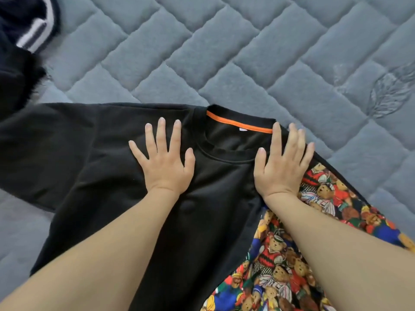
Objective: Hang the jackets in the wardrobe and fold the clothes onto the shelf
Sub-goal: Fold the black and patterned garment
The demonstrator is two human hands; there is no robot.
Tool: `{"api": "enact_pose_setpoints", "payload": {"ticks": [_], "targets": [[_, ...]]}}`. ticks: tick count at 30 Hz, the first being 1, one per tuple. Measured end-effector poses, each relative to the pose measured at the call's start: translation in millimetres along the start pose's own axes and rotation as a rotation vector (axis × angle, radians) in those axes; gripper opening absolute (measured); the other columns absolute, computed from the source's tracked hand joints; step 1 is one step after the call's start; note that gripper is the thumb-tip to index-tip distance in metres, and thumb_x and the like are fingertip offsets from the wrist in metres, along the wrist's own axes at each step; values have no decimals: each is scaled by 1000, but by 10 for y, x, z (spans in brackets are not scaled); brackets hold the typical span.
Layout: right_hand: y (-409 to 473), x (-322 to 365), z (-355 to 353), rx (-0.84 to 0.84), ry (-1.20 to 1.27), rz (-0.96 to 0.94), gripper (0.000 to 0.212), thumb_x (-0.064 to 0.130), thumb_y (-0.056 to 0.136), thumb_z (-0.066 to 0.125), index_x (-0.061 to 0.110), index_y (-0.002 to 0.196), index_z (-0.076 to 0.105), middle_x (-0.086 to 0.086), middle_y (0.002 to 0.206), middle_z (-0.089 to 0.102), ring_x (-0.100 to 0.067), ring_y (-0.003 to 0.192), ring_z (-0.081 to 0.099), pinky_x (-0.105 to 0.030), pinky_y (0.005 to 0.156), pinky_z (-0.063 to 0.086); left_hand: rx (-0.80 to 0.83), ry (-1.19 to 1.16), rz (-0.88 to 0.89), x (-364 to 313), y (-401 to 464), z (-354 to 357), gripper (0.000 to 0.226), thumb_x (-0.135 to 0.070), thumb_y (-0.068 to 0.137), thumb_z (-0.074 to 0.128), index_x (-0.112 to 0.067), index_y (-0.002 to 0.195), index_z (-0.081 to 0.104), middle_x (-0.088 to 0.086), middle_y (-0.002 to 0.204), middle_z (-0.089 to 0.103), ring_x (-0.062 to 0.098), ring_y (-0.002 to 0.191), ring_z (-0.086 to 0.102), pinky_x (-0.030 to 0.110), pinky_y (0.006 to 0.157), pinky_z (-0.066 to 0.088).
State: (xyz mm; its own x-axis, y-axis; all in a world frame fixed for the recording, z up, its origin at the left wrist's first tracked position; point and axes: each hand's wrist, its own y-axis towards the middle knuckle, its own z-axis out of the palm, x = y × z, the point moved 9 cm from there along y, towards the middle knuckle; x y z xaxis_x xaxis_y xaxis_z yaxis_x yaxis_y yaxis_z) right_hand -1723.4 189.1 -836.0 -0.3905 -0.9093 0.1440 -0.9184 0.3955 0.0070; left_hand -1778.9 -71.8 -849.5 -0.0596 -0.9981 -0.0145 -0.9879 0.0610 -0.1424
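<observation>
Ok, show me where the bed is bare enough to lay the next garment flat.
The quilted grey cover is bare beyond the black sweatshirt's collar, out to the right edge. Crowded: dark striped clothes at far left, the bear-print fabric at near right, and both hands on the sweatshirt.

You're looking down at a grey quilted mattress (224, 48), stitched in a slanted brick pattern, with a leaf motif (390, 90) embroidered at right. The light is soft and even.
</observation>
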Motion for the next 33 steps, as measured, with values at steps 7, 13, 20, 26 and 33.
{"api": "enact_pose_setpoints", "payload": {"ticks": [7,13,20,26,33], "targets": [[2,-27,10,-1,-9,-2,64,41,96,38,19,155,23,-16,159,22,-33,149,15,-55,120,7,-21,-9,10,-27,16,-1,69,-52,95,27,-31,158,11,5,166,8,32,152,1,69,114,4],[17,-38,14,-37,-9,-32,65,45,98,28,21,157,15,-18,161,14,-34,150,10,-55,120,4,-31,-25,2,-36,12,-27,67,-55,96,21,-32,158,7,3,166,5,30,152,-2,67,116,-1],[-562,40,49,123,27,-152,69,49,101,18,15,157,-1,-19,163,-6,-33,151,-6,-49,122,-4,247,-168,60,103,-389,111,55,-46,103,32,-36,156,19,5,166,-9,33,151,-13,54,121,0],[-1930,-69,-24,303,32,-263,73,52,96,7,13,157,5,-12,164,-2,-27,151,-3,-47,122,-1,418,-447,-63,369,-2238,235,61,-45,102,43,-32,157,20,1,166,-6,26,152,-12,45,122,-2],[-3578,-271,-210,366,44,-565,67,45,95,31,10,152,33,-13,160,25,-30,149,19,-51,118,10,41,-321,94,472,-4062,-419,47,-42,89,53,-13,126,53,11,127,48,32,114,47,44,95,42]]}}
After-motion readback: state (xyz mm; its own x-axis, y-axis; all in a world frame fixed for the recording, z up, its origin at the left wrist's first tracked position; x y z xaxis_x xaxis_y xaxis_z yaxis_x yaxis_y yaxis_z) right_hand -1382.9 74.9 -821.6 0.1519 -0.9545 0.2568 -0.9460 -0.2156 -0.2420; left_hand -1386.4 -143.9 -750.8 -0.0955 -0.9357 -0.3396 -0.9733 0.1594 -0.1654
